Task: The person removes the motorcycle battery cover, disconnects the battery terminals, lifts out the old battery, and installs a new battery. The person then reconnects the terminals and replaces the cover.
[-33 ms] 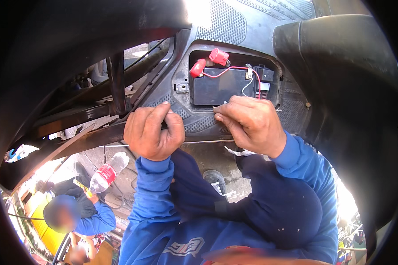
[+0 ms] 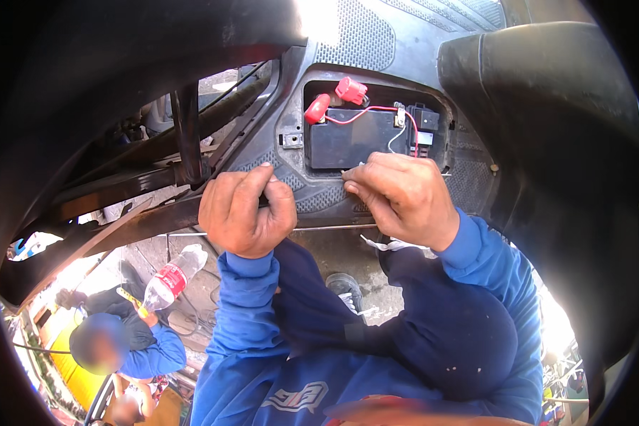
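Nearest, well below the battery (image 2: pixel 351 140): a blue sweatshirt (image 2: pixel 298 376) with a pale chest print, and dark trousers (image 2: pixel 461 326) bent at the knee. Up from there, below and left of the battery: a bare left hand (image 2: pixel 245 213), fingers curled toward the palm, thumb bent close to the forefinger; impossible to tell from this angle, any grip inside the curl. Just below the battery's lower edge, toward its right: a bare right hand (image 2: pixel 405 195), thumb and forefinger brought together in a pinch, with something small and pale at the tips, too small to identify.

Beyond the fingers, black and boxy, the battery itself, seated in an open footboard well (image 2: pixel 298 162). At its upper left corner, a red cover (image 2: pixel 318 108); just above, a red connector (image 2: pixel 351 91); along its top, a red wire (image 2: pixel 358 116); near its right end, a white wire (image 2: pixel 396 142); just to its right, a black block (image 2: pixel 424 117). Farther, above the battery, ribbed footboard (image 2: pixel 355 35). Farthest, well below and left of it, a red-labeled clear bottle (image 2: pixel 168 280) near a blue-sleeved co-worker (image 2: pixel 145 351).
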